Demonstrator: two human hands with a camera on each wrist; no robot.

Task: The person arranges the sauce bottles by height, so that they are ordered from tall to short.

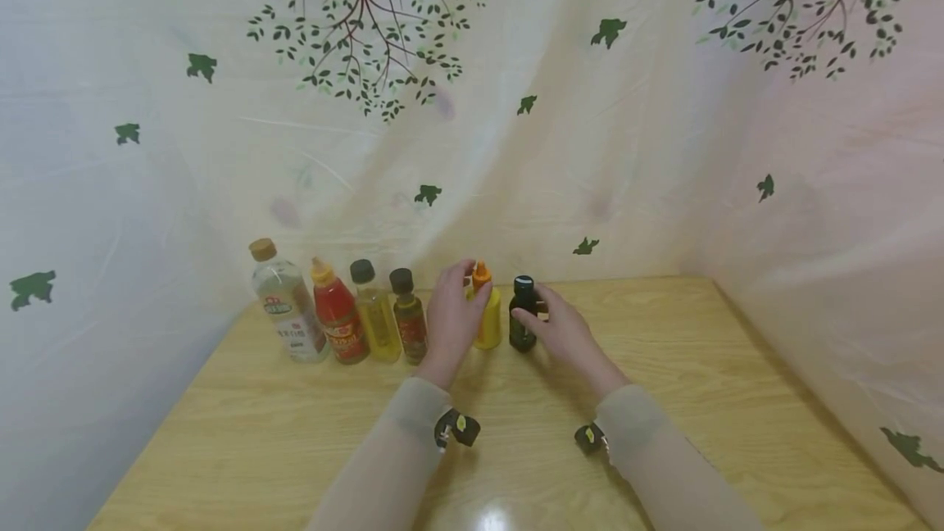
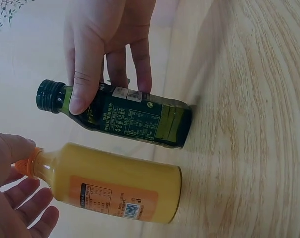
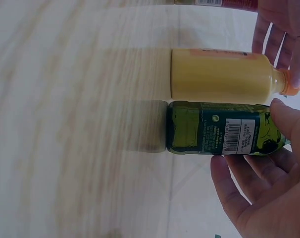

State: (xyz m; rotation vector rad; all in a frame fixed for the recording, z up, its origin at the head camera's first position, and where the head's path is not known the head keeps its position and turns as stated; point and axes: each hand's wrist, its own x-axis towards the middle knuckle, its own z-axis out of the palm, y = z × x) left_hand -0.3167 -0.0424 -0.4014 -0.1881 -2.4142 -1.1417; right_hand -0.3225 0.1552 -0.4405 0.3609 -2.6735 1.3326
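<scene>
A yellow squeeze bottle (image 1: 488,319) with an orange nozzle cap stands upright on the wooden table. My left hand (image 1: 453,314) holds it at the cap, the thumb against the cap's side; in the left wrist view the other fingers hang partly behind the neck. Just to its right stands a dark green glass bottle (image 2: 135,116) with a dark screw cap. My right hand (image 1: 564,326) grips that bottle near its neck, thumb on one side and fingers on the other. In the right wrist view its base (image 3: 177,128) is level with the yellow bottle's base.
Left of my left hand stand, in a row, a small dark-capped bottle (image 1: 410,326), an oil bottle (image 1: 378,322), a red sauce bottle (image 1: 341,322) and a large clear bottle (image 1: 291,310). A leaf-patterned curtain (image 1: 516,170) hangs behind the table (image 1: 664,367).
</scene>
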